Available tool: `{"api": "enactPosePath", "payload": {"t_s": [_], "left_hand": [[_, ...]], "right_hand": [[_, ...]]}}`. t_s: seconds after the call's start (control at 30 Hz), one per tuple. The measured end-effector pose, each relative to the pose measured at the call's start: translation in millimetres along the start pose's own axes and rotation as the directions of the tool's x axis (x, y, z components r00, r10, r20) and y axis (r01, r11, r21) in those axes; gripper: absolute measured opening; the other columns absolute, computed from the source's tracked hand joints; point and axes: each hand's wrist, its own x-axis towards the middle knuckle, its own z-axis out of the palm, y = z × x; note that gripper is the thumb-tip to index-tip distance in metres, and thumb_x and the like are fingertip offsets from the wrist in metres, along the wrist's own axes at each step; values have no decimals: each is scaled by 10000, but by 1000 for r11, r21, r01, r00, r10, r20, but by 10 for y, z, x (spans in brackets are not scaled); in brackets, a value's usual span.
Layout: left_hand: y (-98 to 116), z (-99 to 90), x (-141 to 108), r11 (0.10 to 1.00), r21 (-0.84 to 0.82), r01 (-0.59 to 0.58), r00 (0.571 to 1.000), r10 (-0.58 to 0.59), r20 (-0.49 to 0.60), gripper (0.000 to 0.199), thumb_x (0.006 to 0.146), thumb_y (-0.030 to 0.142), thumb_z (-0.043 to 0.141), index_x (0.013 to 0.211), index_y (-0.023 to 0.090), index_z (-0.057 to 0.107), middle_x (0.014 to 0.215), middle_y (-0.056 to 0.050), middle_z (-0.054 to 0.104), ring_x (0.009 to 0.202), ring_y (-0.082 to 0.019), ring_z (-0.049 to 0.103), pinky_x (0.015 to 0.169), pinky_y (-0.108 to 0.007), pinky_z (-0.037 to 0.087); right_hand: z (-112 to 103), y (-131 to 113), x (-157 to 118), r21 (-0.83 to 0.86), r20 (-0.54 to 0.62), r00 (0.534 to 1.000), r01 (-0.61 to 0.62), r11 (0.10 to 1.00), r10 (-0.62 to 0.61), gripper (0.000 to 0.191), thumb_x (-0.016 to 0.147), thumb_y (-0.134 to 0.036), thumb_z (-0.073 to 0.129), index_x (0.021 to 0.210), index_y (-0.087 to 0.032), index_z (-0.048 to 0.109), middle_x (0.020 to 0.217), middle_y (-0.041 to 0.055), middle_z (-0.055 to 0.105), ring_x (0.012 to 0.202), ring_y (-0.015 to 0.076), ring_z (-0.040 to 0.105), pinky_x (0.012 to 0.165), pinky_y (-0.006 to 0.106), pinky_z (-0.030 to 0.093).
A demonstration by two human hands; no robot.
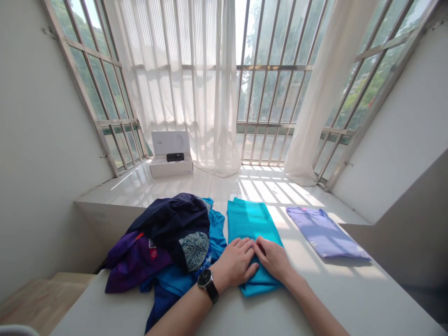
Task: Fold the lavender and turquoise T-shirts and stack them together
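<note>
Turquoise folded garment point(252, 228) lying flat on white bench point(353, 298), length running away from the person, its near end under both hands. Left hand point(234, 263), with black-strapped wristwatch point(207, 284) on the wrist, and right hand point(273, 259) resting palm-down on the fold, fingertips nearly meeting. Grip apart on both sides: fingers extended and pressed on the cloth, not clamped.

Heap of clothing point(164, 247) just beside the left hand and garment: navy garment with paisley patch point(194, 251), purple garment point(135, 263), bright blue garment point(171, 280). Lavender folded shirt point(324, 233) farther right on the bench, apart from the turquoise fold. Beyond, on glossy white ledge point(140, 186), white box point(171, 167) with lid raised, black object point(175, 157) inside; sheer white curtains point(182, 84) over barred windows point(273, 93).
</note>
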Motion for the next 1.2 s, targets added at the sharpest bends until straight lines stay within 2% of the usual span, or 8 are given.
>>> {"api": "enactPosePath", "payload": {"t_s": [0.23, 0.37, 0.5, 0.63, 0.77, 0.93, 1.1, 1.2], "left_hand": [[25, -162, -67, 1000, -16, -8, 1000, 9, 29, 403, 992, 387, 536, 1330, 168, 546, 1338, -137, 618, 1256, -295, 558, 1088, -447, 433], [57, -294, -48, 1000, -15, -25, 993, 27, 117, 191, 961, 304, 580, 1112, 198, 631, 1131, -94, 676, 1058, -264, 618, 926, -393, 489], [32, -375, -70, 995, -83, -50, 975, 67, 212, 64, 924, 292, 640, 941, 243, 677, 990, -29, 680, 925, -219, 616, 816, -337, 468], [-60, -460, -125, 981, -189, -47, 955, 99, 280, 328, 770, 444, 820, 1024, 280, 694, 1079, -14, 658, 969, -230, 604, 859, -338, 461], [-132, -567, -167, 979, -202, -7, 940, 76, 333, 551, 653, 425, 891, 1118, 275, 638, 1122, -20, 624, 1039, -259, 582, 936, -371, 455], [-136, -633, -192, 987, -159, -1, 939, 55, 340, 373, 722, 219, 774, 1060, 266, 624, 1092, -12, 626, 1020, -241, 589, 938, -358, 451], [-141, -632, -172, 989, -142, 36, 936, 17, 353, 302, 756, 281, 741, 1042, 265, 644, 1103, -14, 644, 1033, -248, 596, 935, -367, 445], [-155, -630, -152, 986, -161, 48, 929, 15, 369, 263, 762, 246, 727, 1016, 257, 660, 1112, -12, 657, 1034, -245, 605, 921, -358, 448]], "right_hand": [[45, -23, -46, -54, -39, 999, 18, 998, -20, 331, 1018, -366, 388, 750, -233, 529, 753, 35, 684, 690, 199, 645, 615, 282, 337], [68, 1, -66, -32, -54, 999, 8, 999, -10, 335, 1014, -372, 397, 748, -231, 544, 740, 27, 673, 684, 192, 632, 617, 281, 340], [53, 24, -63, 15, -40, 999, 5, 1000, -5, 320, 1010, -383, 403, 793, -230, 581, 751, 23, 683, 697, 193, 638, 633, 280, 362], [15, 24, -53, 49, -23, 1000, 4, 999, -3, 330, 1009, -406, 400, 805, -230, 589, 750, 20, 676, 700, 195, 637, 646, 284, 384], [6, 19, -43, 59, -6, 1000, -2, 998, 2, 327, 1009, -408, 395, 829, -228, 600, 768, 26, 678, 718, 202, 644, 665, 293, 398], [13, 26, -38, 62, 4, 1000, -9, 998, 8, 330, 1008, -415, 392, 848, -228, 612, 771, 28, 674, 720, 207, 642, 665, 300, 394], [18, 35, -35, 67, 7, 1000, 1, 998, -2, 334, 1008, -421, 391, 851, -226, 613, 763, 28, 666, 711, 206, 639, 667, 300, 395], [23, 46, -42, 61, 3, 1000, 4, 998, -4, 339, 1007, -425, 389, 848, -227, 614, 760, 32, 667, 709, 208, 639, 664, 301, 393]]}}
